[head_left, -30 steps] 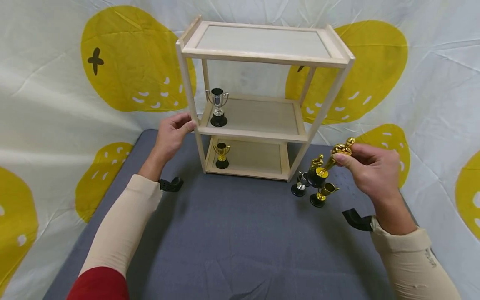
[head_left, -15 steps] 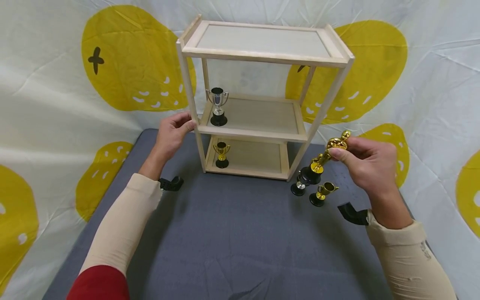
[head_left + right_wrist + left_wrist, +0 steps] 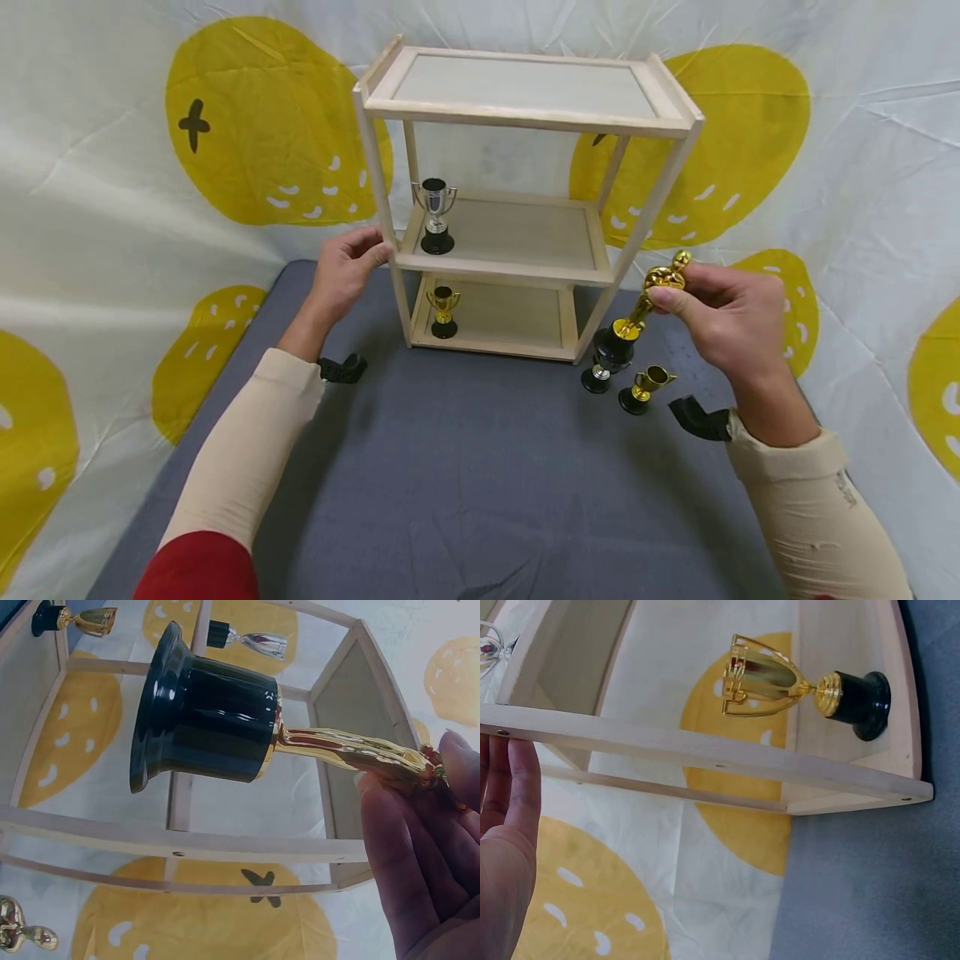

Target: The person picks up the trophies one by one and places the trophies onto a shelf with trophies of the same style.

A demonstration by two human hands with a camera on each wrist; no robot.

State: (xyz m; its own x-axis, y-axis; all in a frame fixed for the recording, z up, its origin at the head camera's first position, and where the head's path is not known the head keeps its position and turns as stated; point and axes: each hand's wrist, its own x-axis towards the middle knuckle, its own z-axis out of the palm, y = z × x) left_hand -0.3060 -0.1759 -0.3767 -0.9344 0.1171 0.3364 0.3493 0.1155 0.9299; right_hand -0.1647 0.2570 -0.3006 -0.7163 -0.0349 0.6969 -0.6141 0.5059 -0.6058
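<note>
My right hand (image 3: 738, 321) pinches a gold figure trophy (image 3: 645, 300) by its upper body, between thumb and fingers. It tilts, its black base (image 3: 202, 712) pointing down and left, overlapping a small silver cup (image 3: 597, 375) in the head view. My left hand (image 3: 345, 271) holds the left front post of a pale wooden shelf (image 3: 502, 271), at the middle tier's height; its fingertips meet the post (image 3: 720, 761) in the left wrist view. A silver cup trophy (image 3: 435, 212) stands at the left of the middle tier, a gold cup trophy (image 3: 444, 312) below it on the bottom tier.
A small gold cup (image 3: 647, 387) stands on the grey cloth (image 3: 480, 467) right of the shelf. Another gold figure (image 3: 15, 930) shows at the lower left of the right wrist view. A white curtain (image 3: 480, 17) with yellow shapes hangs behind.
My right hand has moved left and slightly up with the gold figure trophy, toward the shelf's right side. My left hand has stayed at the post.
</note>
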